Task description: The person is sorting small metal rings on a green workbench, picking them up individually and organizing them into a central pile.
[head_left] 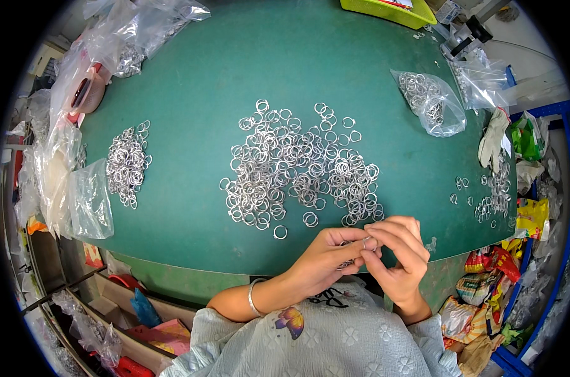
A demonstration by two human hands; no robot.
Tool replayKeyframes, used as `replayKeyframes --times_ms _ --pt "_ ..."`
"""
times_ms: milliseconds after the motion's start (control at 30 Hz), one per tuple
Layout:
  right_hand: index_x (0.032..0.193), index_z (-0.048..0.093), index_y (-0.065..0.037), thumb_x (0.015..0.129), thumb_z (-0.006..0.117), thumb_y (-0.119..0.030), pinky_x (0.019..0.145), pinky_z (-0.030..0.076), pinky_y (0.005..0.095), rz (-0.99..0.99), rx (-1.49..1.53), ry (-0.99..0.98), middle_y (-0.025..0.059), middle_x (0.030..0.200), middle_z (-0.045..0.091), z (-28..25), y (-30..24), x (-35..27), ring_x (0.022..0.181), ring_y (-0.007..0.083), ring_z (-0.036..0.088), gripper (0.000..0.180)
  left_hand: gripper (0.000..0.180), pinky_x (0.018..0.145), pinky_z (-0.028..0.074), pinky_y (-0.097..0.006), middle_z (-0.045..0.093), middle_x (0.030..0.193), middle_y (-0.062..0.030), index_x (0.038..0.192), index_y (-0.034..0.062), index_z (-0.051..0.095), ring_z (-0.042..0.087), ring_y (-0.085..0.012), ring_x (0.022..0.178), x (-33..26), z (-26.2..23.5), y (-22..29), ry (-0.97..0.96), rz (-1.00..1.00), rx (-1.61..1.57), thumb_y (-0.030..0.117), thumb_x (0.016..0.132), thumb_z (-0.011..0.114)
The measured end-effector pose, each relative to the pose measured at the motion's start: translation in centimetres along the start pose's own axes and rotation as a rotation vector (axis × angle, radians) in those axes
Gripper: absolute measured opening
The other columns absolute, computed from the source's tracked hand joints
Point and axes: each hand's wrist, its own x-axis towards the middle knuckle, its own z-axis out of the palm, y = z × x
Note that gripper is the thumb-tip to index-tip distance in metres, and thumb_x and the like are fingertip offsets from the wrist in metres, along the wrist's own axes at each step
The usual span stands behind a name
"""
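Observation:
Both my hands are close together over the table's near edge, just below a large pile of silver metal rings [279, 160]. My left hand [323, 257] is closed around several of these rings [345, 264], which show between its fingers and below them. The fingertips of my right hand [401, 254] pinch a single metal ring [368, 242], which the left thumb and fingertips also touch. One loose ring [280, 232] and an overlapping pair of rings [310, 219] lie on the table left of my hands.
A smaller ring pile [128, 164] lies on the green table [191, 75] at left. At right are a clear bag of rings [429, 103], scattered rings [495, 195] and a whitish glove [492, 141]. Plastic bags [90, 198] line the left edge. A yellow-green tray [392, 12] stands far right.

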Motion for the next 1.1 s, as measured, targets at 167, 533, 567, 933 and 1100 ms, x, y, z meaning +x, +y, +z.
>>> replayKeyframes --times_ms 167,533,567,933,1100 --pt "0.087 0.063 0.001 0.055 0.073 -0.005 0.071 0.04 0.0322 -0.02 -0.078 -0.003 0.009 0.088 0.062 -0.2 0.3 -0.2 0.079 0.0245 0.055 0.034 0.023 0.052 0.037 -0.019 0.055 0.083 -0.0051 0.091 0.0009 0.057 0.049 -0.0066 0.065 -0.1 0.8 0.8 0.05 -0.027 -0.086 0.021 0.091 0.045" --pt "0.085 0.062 0.0 0.065 0.066 0.0 0.071 0.042 0.0316 0.244 -0.21 -0.003 0.0102 0.084 0.058 -2.0 4.4 -1.2 0.079 0.0244 0.052 0.02 0.041 0.051 0.039 -0.024 0.055 0.076 -0.0085 0.091 -0.0003 0.057 0.048 -0.0144 0.06 -0.5 -0.7 0.6 0.086 -0.024 0.005 0.034 0.094 0.034" --pt "0.085 0.062 0.0 0.065 0.067 0.0 0.071 0.042 0.0321 0.235 -0.211 -0.027 0.0101 0.084 0.058 -1.6 4.5 -1.3 0.079 0.0247 0.052 0.02 0.045 0.052 0.04 -0.024 0.056 0.079 -0.009 0.094 -0.0006 0.057 0.049 -0.0149 0.062 -0.4 -0.2 0.8 0.145 -0.014 0.045 0.037 0.094 0.032" --pt "0.084 0.061 -0.004 0.064 0.067 -0.001 0.068 0.035 0.0329 0.207 -0.354 -0.114 0.0074 0.083 0.052 0.2 5.1 -1.6 0.079 0.0237 0.048 0.021 0.082 0.059 0.036 -0.025 0.055 0.093 -0.0099 0.114 -0.0032 0.051 0.044 -0.0142 0.075 -0.4 0.3 1.6 -0.045 0.036 0.094 0.06 0.087 0.007" --pt "0.079 0.061 -0.003 0.064 0.067 0.0 0.067 0.035 0.0326 0.204 -0.323 -0.091 0.007 0.077 0.054 0.2 5.3 -1.8 0.075 0.0239 0.05 0.016 0.086 0.056 0.033 -0.024 0.055 0.092 -0.0104 0.114 -0.0036 0.052 0.041 -0.0137 0.071 -0.3 0.5 1.5 -0.118 0.062 0.13 0.063 0.085 0.006"
